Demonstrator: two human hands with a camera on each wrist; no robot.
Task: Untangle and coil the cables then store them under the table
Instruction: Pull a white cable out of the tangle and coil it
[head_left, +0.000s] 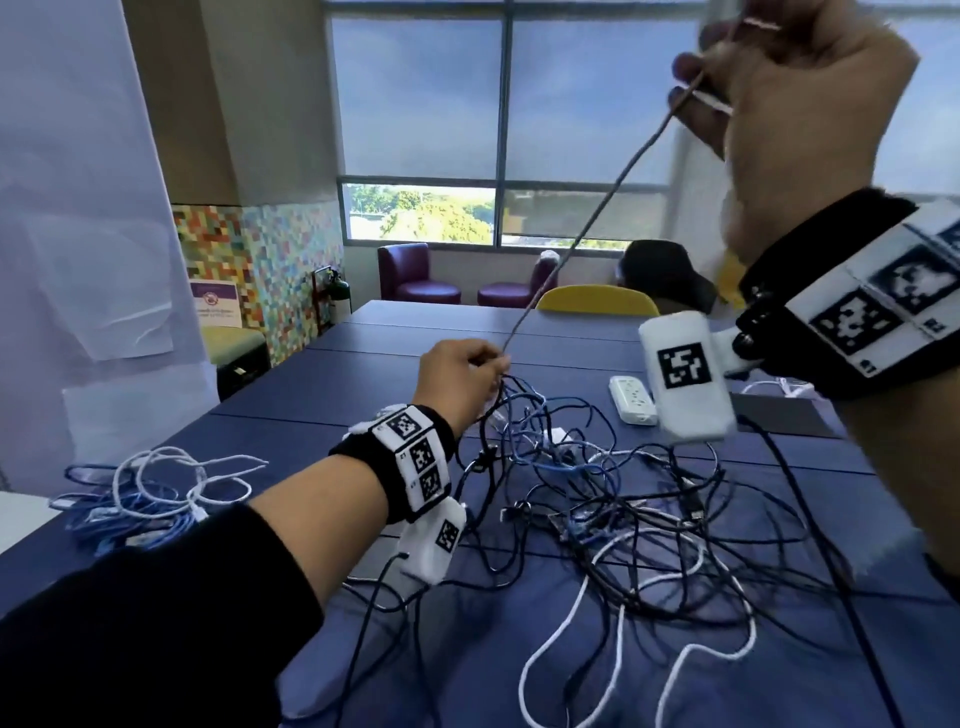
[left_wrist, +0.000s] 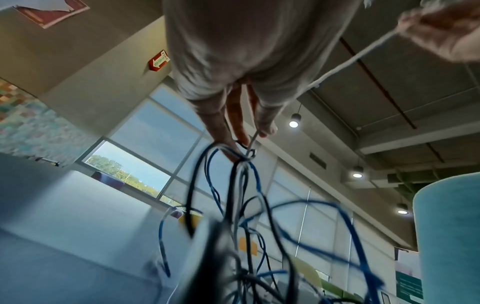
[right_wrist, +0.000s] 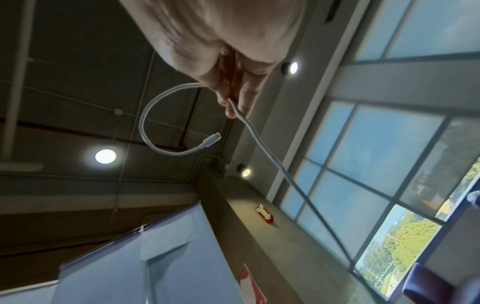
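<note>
Above the dark blue table (head_left: 322, 379): raised right hand (head_left: 789, 104) and lower left hand (head_left: 462, 382) pinching one taut thin grey cable (head_left: 587, 228) over tangled black, blue and white cords (head_left: 613, 499).

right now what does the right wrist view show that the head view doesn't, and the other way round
Only the right wrist view shows the white cable's free end: a short loop with its plug curling out from under the right hand.

Only the head view shows the tangled cables on the blue table, the left hand pinching the cable at the tangle, a smaller cable pile on the left, and a white power strip.

Both show the right hand raised, holding the white cable stretched taut, and the window behind.
</note>
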